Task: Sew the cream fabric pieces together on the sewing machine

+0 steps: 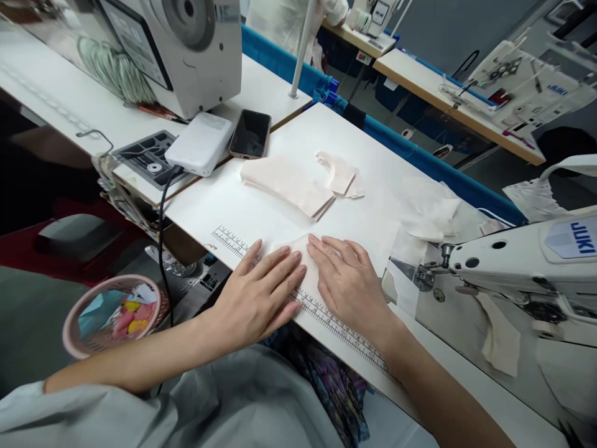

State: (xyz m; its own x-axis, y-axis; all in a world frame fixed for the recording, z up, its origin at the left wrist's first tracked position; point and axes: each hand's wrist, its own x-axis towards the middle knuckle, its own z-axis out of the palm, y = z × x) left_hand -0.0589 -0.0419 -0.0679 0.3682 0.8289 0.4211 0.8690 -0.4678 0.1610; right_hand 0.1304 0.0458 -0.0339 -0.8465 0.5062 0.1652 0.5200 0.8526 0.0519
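Both hands lie on a small pale fabric piece (295, 244) at the front of the white sewing table. My left hand (263, 289) rests palm down with its fingers stretched out over the cloth's left part. From the right, my right hand (347, 280) lies flat too, its fingertips close to the left ones. Much of the piece is hidden beneath them. Farther back lie a folded stack of pale pink fabric (286, 186) and smaller curved cut pieces (342, 175). A printed ruler scale (342, 333) runs along the table's front edge.
To the right stands a JUKI sewing machine (522, 255), with crumpled pale cloth (426, 208) behind its needle. A phone (250, 133) and a white power bank (199, 144) with a black cable lie at the left. A pink basket (69, 323) of scraps stands below on the left.
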